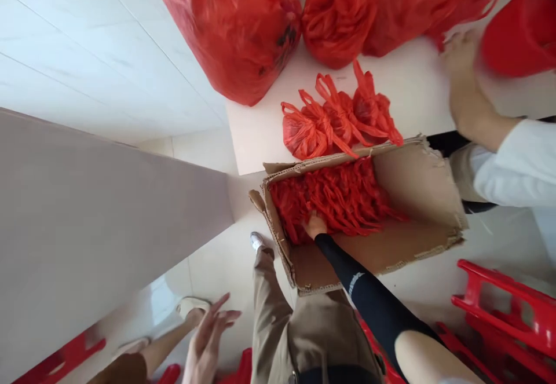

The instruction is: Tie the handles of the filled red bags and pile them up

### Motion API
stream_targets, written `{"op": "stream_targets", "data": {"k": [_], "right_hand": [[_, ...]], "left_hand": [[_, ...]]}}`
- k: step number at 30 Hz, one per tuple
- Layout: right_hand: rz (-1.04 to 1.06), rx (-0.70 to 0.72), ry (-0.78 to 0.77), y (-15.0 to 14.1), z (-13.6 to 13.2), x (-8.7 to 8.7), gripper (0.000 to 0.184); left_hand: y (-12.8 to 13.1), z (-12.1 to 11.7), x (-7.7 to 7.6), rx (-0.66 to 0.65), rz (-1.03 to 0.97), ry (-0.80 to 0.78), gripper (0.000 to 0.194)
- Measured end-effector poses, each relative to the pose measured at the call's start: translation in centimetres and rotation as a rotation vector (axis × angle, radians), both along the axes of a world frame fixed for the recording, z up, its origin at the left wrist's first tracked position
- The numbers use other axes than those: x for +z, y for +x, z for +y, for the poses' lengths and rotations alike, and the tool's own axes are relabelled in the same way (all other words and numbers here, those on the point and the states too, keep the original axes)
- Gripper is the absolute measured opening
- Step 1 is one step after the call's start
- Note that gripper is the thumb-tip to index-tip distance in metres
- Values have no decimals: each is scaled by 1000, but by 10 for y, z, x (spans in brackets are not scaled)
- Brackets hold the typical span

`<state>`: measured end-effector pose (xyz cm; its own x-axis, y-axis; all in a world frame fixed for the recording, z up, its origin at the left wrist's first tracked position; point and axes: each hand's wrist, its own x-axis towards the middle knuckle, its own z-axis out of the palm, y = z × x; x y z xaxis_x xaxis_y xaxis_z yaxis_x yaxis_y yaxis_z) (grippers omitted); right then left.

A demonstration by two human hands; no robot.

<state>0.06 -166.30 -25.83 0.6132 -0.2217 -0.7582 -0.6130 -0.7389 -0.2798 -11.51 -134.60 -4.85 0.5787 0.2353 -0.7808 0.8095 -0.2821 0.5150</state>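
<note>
Tied red bags [336, 196] line the far left of the carton [417, 184], seemingly part-filled, near side bare. The right hand [314, 225] reaches among them, grip unclear; the left hand [205, 342] is empty. Beyond, more small bags [341, 119] sit on the table [256, 138].

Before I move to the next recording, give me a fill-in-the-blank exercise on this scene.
1. The right hand is ____ the cardboard box.
2. The sleeve reaching down to that hand's wrist is coloured ____.
3. The bags packed in the cardboard box are coloured ____.
4. The left hand holds ____.
Missing words: inside; black; red; nothing.
</note>
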Motion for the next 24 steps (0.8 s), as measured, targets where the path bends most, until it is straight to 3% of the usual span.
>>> {"op": "stream_targets", "data": {"k": [5,9,11,13,16,19,22,24], "right_hand": [[-144,-56,129,44,42,-23,48],[-155,-124,232,75,40,-39,40],[-174,-152,282,78,24,-35,38],[-204,-158,345,71,7,-18,37],[-234,-125,495,45,-14,26,40],[-197,-35,695,17,-33,65,40],[-111,12,702,5,-67,68,36],[-76,-22,509,10,-106,50,33]], "left_hand": [[3,-121,4,-60,36,-134,58],[13,-179,-16,-56,-15,-112,47],[26,-194,-37,-24,-51,-115,47],[43,-204,-62,16,-106,-103,50],[68,-218,-97,45,-207,-22,59],[80,-228,-116,44,-250,29,54],[73,-237,-117,24,-237,0,35],[64,-243,-111,4,-224,-21,32]]}}
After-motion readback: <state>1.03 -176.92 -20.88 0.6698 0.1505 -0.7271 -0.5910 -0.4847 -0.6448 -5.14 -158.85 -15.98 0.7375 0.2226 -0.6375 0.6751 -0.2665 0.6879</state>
